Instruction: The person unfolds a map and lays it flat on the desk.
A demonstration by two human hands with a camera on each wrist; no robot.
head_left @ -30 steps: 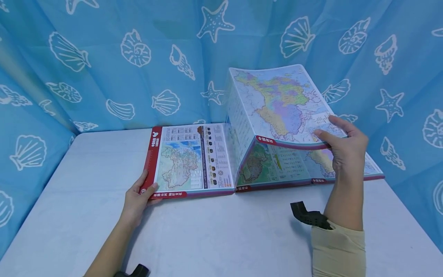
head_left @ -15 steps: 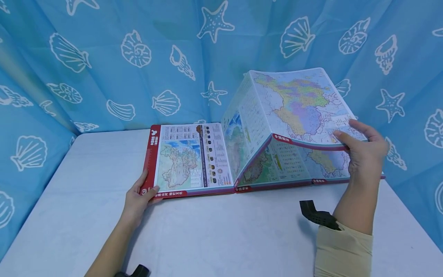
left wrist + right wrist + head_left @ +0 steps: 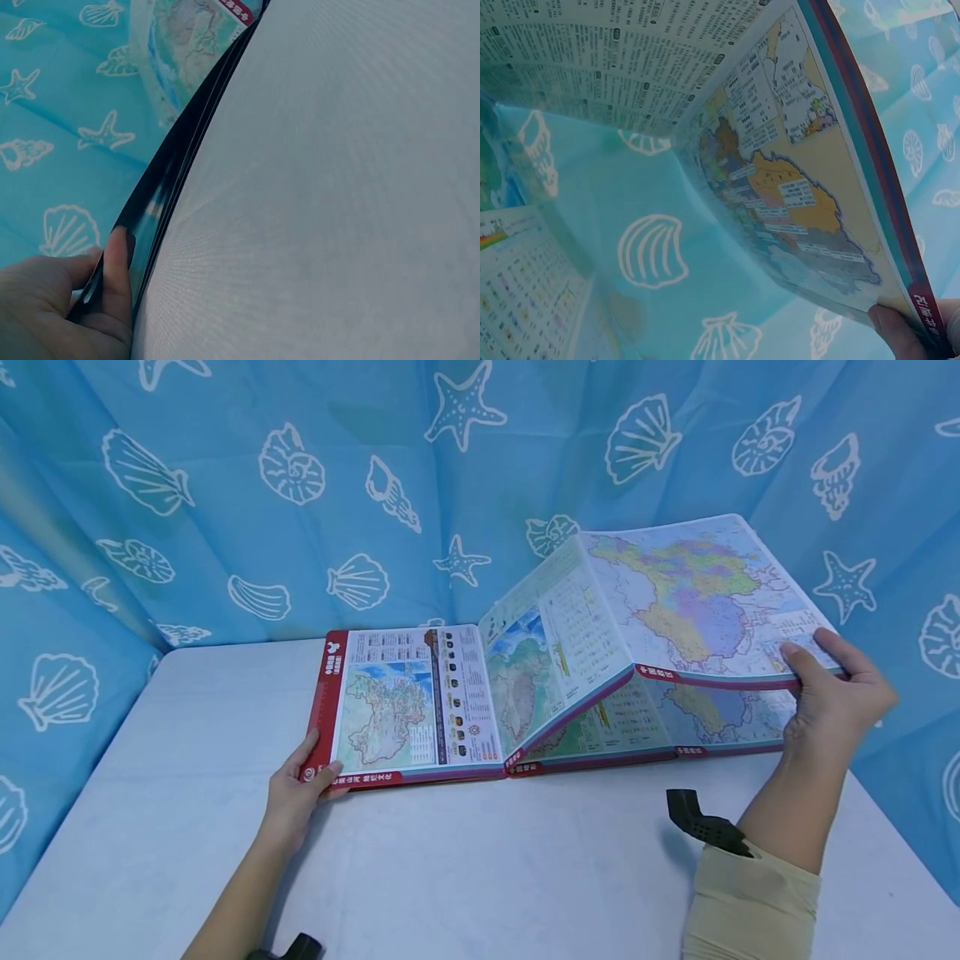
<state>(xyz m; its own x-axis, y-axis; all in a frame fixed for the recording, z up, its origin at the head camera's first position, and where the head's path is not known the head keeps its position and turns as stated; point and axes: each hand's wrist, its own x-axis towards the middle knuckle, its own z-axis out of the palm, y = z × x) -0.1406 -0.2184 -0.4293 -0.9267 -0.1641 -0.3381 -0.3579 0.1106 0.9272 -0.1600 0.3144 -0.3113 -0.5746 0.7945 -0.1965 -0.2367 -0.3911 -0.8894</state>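
Note:
A fold-out map booklet (image 3: 386, 718) with a red left border lies spread across the table in the head view. My left hand (image 3: 296, 789) pinches its lower left edge; in the left wrist view, thumb and fingers lie on either side of the dark panel edge. The upper leaf is folded like a tent, and its colourful map panel (image 3: 693, 602) is raised. At that panel's lower right corner, my right hand (image 3: 843, 689) grips between thumb and fingers. The right wrist view shows the printed underside (image 3: 795, 187) of the leaf and a fingertip (image 3: 896, 330) on it.
Below the raised leaf, another spread (image 3: 622, 718) of maps lies flat on the white table (image 3: 480, 877). A blue curtain (image 3: 330, 468) with shells and starfish hangs right behind the table. Black wrist mounts (image 3: 705, 827) sit on both forearms.
The right hand has moved right and slightly down, drawing the raised map panel along. The tent-like fold has widened, and more of its left slope shows. The left hand has stayed put.

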